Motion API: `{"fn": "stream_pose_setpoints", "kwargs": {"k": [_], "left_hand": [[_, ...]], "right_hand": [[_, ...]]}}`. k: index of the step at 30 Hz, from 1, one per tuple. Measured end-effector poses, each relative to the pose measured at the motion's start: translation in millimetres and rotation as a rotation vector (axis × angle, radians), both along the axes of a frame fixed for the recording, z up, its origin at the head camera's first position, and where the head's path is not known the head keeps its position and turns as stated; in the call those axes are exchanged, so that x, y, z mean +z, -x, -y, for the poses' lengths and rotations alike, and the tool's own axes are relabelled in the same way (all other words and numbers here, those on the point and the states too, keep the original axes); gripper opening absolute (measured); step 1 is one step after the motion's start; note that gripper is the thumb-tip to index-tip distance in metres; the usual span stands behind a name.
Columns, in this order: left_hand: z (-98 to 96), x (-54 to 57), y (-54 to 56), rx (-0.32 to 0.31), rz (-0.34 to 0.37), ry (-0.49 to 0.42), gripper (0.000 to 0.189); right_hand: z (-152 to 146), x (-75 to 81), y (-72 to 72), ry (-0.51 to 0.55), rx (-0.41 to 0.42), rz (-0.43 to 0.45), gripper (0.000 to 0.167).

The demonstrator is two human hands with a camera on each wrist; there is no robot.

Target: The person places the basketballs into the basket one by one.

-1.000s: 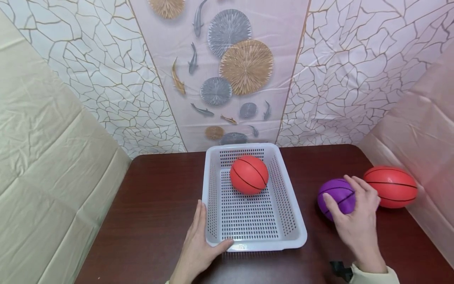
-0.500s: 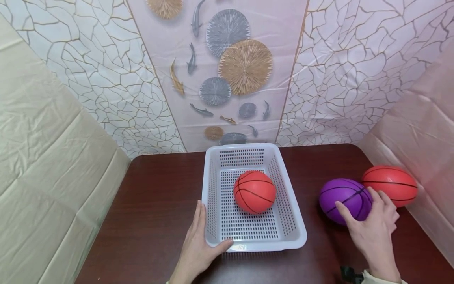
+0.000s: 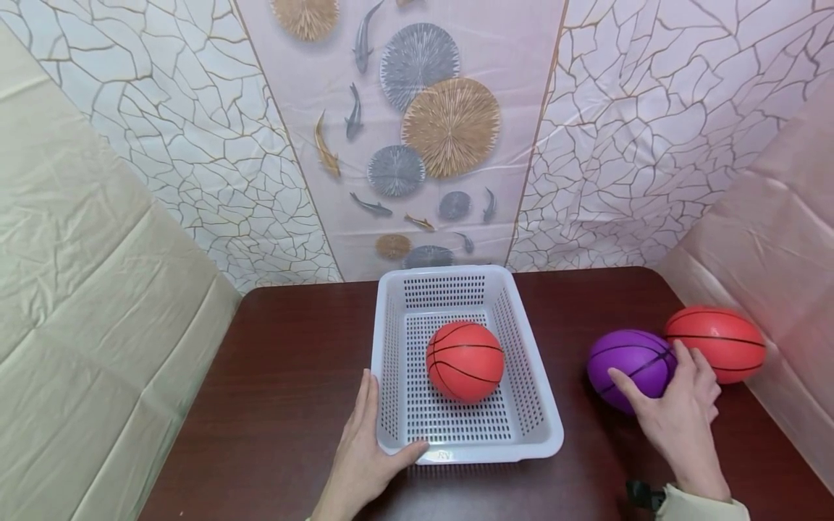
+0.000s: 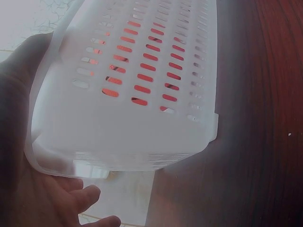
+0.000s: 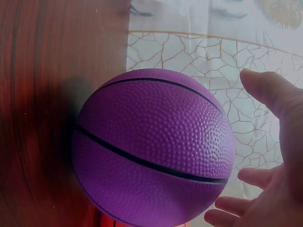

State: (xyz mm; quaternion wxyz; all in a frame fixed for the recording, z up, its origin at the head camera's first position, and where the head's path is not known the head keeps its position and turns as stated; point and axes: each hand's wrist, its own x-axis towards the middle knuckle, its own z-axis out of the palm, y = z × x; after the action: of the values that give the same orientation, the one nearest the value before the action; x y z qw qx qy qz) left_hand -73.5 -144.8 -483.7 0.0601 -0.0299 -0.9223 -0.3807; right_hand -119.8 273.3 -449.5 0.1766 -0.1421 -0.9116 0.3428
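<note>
A purple mini basketball [image 3: 628, 369] sits on the table to the right. My right hand [image 3: 680, 412] reaches over its near right side, thumb and fingers spread. In the right wrist view the purple ball [image 5: 154, 149] fills the middle, with a gap between it and the right hand [image 5: 272, 151]. A white perforated plastic basket [image 3: 465, 453] holds a red mini basketball [image 3: 465, 362]. My left hand [image 3: 365, 449] rests at the basket's near left corner, fingers straight along the side and thumb on the front rim. Through the basket's slots [image 4: 142, 90] the red ball shows in the left wrist view.
A second red ball [image 3: 719, 344] lies behind and right of the purple one, near the pale quilted right side wall [image 3: 782, 239]. Patterned cloth [image 3: 599, 159] closes off the back of the dark wooden table [image 3: 287, 391]. Another quilted wall [image 3: 98, 289] stands on the left.
In the basket, the red ball has rolled toward the front. My right hand and the purple ball have shifted a little to the right. The left hand has stayed at the basket corner.
</note>
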Motion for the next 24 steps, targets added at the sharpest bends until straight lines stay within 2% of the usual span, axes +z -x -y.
{"fn": "stream_pose_setpoints", "kwargs": {"k": [4,14,24], "left_hand": [[0.6,0.1,-0.4,-0.003,0.0,-0.007,0.123],[1.1,-0.3,0.0,0.004,0.004,-0.013,0.123],[1.0,-1.2,0.5,-0.001,0.003,-0.015,0.122]], "right_hand": [[-2.3,0.0,4.3,-0.006,0.005,0.003,0.108],[-3.4,-5.2,10.5,-0.013,0.012,0.074,0.112],[-3.1,-11.4,13.0,-0.019,-0.003,0.069,0.116]]}}
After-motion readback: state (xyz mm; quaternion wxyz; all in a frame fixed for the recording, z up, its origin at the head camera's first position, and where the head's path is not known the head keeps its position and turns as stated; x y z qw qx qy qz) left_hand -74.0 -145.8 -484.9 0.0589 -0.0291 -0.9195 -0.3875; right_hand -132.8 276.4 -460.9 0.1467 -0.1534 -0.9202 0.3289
